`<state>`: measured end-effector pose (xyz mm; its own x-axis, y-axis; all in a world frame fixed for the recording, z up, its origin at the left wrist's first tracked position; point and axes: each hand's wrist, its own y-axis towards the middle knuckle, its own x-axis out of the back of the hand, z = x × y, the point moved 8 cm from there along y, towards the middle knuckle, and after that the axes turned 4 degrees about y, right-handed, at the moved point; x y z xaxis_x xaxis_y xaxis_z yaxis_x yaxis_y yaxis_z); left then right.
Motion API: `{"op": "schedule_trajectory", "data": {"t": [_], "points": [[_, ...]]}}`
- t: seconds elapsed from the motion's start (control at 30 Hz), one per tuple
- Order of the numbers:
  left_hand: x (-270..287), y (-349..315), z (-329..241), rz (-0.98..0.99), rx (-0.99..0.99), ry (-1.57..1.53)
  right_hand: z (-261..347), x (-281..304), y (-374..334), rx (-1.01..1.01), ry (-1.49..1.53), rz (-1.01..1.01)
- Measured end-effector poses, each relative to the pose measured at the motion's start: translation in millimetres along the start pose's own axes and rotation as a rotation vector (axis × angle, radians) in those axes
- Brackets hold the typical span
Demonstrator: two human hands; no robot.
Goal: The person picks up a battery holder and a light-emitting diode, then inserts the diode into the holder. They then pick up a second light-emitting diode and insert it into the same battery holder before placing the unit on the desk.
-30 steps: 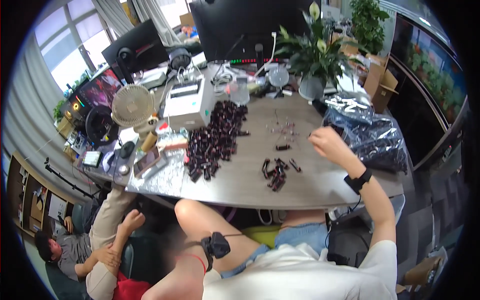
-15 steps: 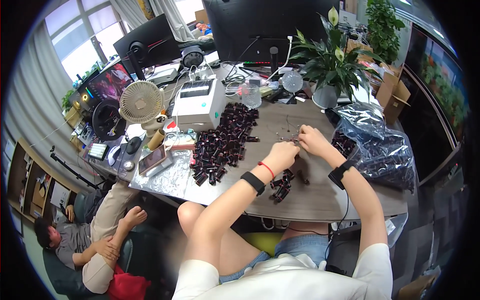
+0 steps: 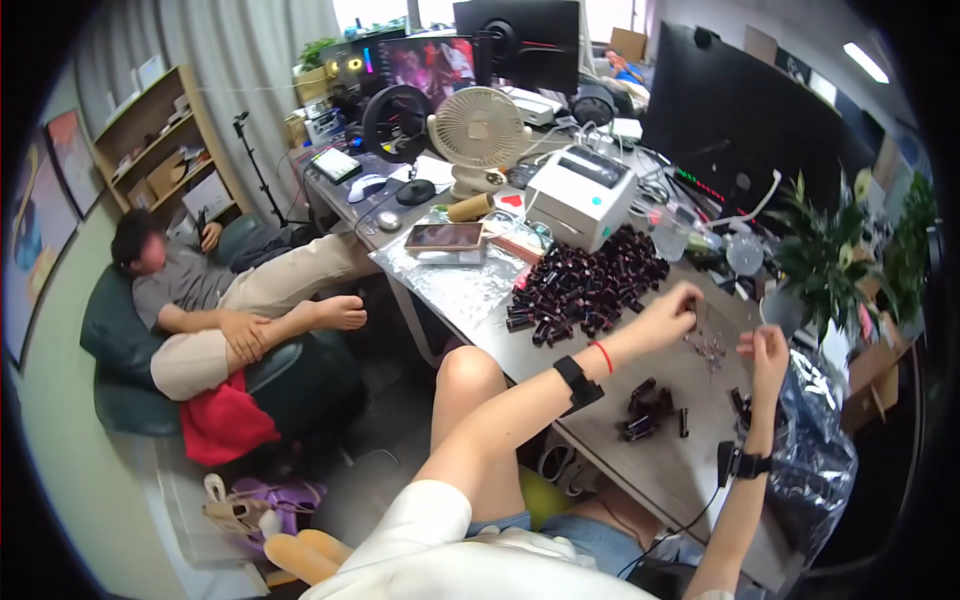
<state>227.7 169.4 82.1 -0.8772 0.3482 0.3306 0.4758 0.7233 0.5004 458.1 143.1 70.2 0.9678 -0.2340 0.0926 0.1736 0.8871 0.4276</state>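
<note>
The left hand [image 3: 668, 312] is curled over the bench [image 3: 600, 440], fingers pinched at the near edge of a scatter of tiny parts [image 3: 708, 350]; whether it actually grips one of them cannot be told at this size. The right hand [image 3: 768, 352] hovers just to the right of that scatter, fingers bent and half closed, with nothing clearly held in it.

Beyond the left hand, toward a white label printer [image 3: 580, 195], lies a large heap of dark cylinders [image 3: 585, 290] (small and reddish-black, loosely piled); this heap looks like the stock not yet handled. Nearer the person, below and between the two hands, sits a much smaller cluster of dark cylinders [image 3: 645, 410], with a few more strays [image 3: 738, 402] under the right hand; to the right of that hand a clear plastic bag [image 3: 815, 420] hangs off the bench edge.

Judging by the piles alone, the work seems to be at an early stage: only a handful lies set apart, the great bulk remains in the heap, and the tiny parts are barely used up.
</note>
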Motion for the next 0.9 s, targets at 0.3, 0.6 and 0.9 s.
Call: {"op": "schedule_trajectory", "data": {"t": [0.3, 0.6, 0.9], "points": [[35, -22, -4, 0.011, 0.266, -0.884, 95, -113, -11, -0.027, 0.099, 0.149], [51, -48, -37, -0.123, 0.306, -0.74, 115, -147, -32, -0.004, 0.457, 0.203], [51, -57, -43, 0.001, 0.278, -0.403, 114, -146, -35, 0.045, 0.282, 0.311]]}}
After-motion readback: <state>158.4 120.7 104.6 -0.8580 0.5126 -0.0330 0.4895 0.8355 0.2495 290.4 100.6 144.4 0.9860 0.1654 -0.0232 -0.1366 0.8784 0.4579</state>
